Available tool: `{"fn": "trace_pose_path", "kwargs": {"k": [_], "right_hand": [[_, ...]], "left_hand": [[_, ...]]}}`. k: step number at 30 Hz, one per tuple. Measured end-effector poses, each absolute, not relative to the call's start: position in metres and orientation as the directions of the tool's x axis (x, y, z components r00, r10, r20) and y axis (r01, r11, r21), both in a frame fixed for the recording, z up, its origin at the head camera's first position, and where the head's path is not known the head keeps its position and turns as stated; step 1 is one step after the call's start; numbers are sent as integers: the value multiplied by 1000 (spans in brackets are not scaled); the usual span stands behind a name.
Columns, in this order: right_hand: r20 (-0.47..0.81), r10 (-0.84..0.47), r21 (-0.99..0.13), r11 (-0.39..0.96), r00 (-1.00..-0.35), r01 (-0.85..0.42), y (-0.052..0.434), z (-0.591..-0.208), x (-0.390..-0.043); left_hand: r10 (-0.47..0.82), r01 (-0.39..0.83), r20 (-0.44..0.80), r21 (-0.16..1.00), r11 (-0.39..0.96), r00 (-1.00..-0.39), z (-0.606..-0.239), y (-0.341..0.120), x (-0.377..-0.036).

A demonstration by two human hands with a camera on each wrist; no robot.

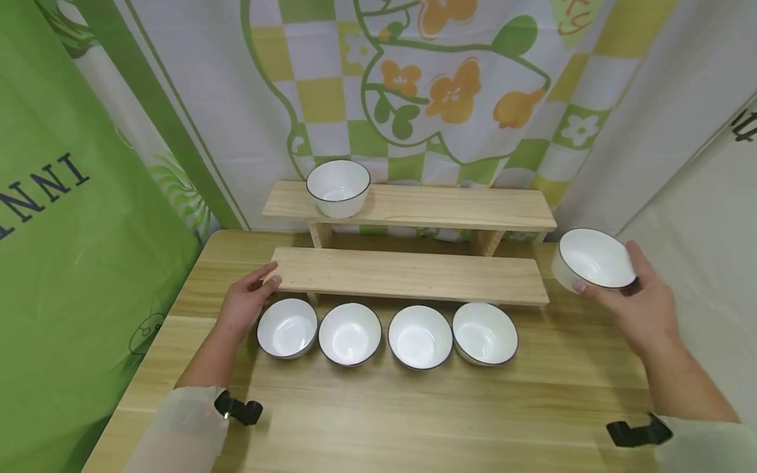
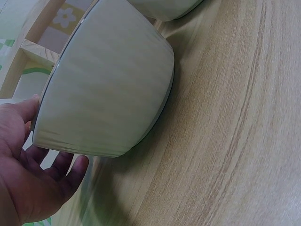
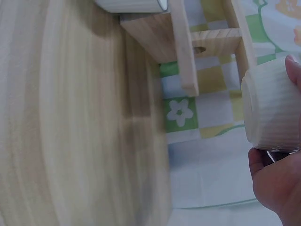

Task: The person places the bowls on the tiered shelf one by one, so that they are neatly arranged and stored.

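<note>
Right hand (image 1: pixel 647 309): gripping the raised bowl (image 1: pixel 596 258), right of the upper shelf (image 1: pixel 449 203); in my head view some fingers are hidden behind it
Raised bowl: cut off in my right wrist view
Left hand (image 1: pixel 245 299): at the left end of the lower shelf (image 1: pixel 408 272); whether it grips, I cannot tell, as the leftmost bowl (image 2: pixel 103 80) blocks my left wrist view

The left hand (image 1: pixel 244 303) is extending forward with loosely bent fingers (image 2: pixel 75 174), while the right hand (image 1: pixel 647 312) is hovering out to the side, thumb (image 1: pixel 597 293) and fingers gripping
</note>
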State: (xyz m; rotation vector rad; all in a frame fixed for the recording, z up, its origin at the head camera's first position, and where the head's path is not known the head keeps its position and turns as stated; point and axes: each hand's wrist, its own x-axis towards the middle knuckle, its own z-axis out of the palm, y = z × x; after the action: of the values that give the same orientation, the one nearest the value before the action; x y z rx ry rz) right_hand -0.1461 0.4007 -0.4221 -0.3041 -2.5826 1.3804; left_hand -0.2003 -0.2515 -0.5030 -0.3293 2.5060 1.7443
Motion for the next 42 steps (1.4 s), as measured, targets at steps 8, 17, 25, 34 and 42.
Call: {"fn": "trace_pose_path", "kwargs": {"k": [8, 17, 25, 34, 42], "right_hand": [[75, 228, -845, 532, -971, 60, 387, -401, -153], [77, 209, -820, 569, -975, 58, 377, -386, -165], [94, 193, -828, 560, -977, 31, 369, -380, -176], [100, 162, -845, 534, -982, 2, 358, -378, -185], [100, 147, -850, 526, -984, -8, 348, -375, -191]], "left_hand": [[-139, -213, -175, 916, 339, -975, -503, -251, -202], [-136, -221, -185, 916, 335, -973, -503, -251, -200], [-143, -218, -180, 917, 335, -973, -505, -253, -201], [-136, -211, -175, 921, 328, -975, -506, -253, -203], [-139, -217, -180, 922, 320, -974, -507, -254, -203]]}}
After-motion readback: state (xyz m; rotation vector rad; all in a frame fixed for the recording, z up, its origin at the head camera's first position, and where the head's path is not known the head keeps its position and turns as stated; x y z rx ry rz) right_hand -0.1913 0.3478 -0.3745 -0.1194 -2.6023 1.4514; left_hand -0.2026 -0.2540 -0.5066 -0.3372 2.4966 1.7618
